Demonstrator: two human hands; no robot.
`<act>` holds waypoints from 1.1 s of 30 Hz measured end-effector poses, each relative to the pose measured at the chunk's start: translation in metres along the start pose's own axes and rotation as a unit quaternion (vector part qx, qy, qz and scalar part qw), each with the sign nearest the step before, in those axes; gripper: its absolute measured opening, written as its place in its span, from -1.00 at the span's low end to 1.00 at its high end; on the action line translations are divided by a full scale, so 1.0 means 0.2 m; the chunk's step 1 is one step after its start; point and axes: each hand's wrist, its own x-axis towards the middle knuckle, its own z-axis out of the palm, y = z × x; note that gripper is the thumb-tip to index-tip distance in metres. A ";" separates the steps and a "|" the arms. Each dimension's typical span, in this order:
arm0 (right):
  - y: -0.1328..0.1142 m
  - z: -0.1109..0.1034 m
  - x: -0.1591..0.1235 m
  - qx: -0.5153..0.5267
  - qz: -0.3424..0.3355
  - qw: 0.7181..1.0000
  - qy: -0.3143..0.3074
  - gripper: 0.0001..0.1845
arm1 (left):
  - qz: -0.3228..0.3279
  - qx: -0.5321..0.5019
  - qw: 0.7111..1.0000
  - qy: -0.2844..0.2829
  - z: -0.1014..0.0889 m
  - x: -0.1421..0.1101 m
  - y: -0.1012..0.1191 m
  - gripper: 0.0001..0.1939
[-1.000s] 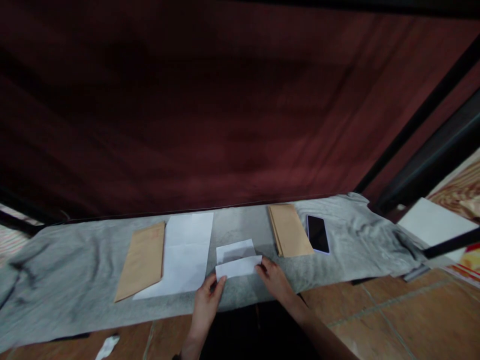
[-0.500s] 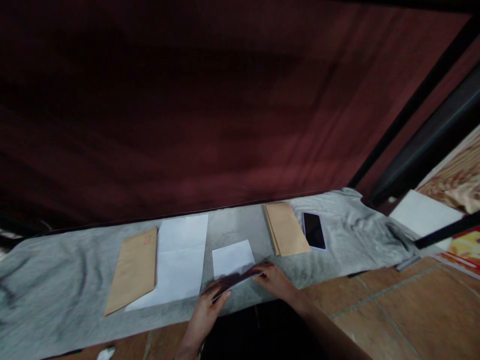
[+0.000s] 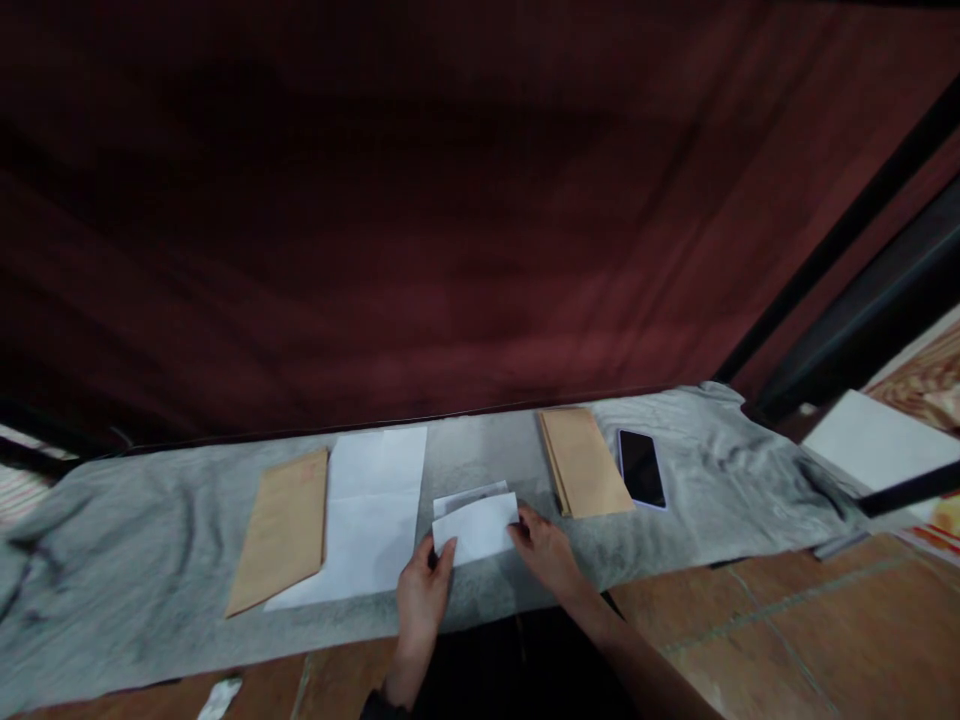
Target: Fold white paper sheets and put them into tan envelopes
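Between my two hands is a small white sheet of paper, tilted with its blank face toward me. My left hand pinches its left edge, thumb on the near face. My right hand grips the right edge, most fingers hidden behind the paper. Behind it, a second white sheet lies on the grey cloth, largely covered from sight. Left of my hands rest larger white sheets, partly under a brown envelope. To the right is a stack of brown envelopes.
A phone with a dark screen lies right of the envelope stack. The grey cloth is wrinkled at both ends. A dark red panel rises behind it. Brown floor tiles show in front, with a crumpled white scrap at lower left.
The held paper has turned from nearly edge-on to showing its white face, and has moved up over the lying sheet. Both hands keep hold. The view has shifted slightly.
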 end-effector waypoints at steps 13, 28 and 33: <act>-0.11 -0.03 0.04 -0.093 0.051 0.994 -0.020 -0.59 | -0.054 0.238 0.970 0.015 0.06 0.01 0.17 -0.58; -0.14 -0.01 0.07 -0.191 -0.001 0.982 -0.011 -0.58 | 0.028 0.358 0.933 0.032 0.10 0.03 0.16 -0.66; -0.13 0.01 0.07 -0.172 -0.004 0.985 -0.009 -0.57 | 0.032 0.365 0.930 0.022 0.11 0.04 0.16 -0.65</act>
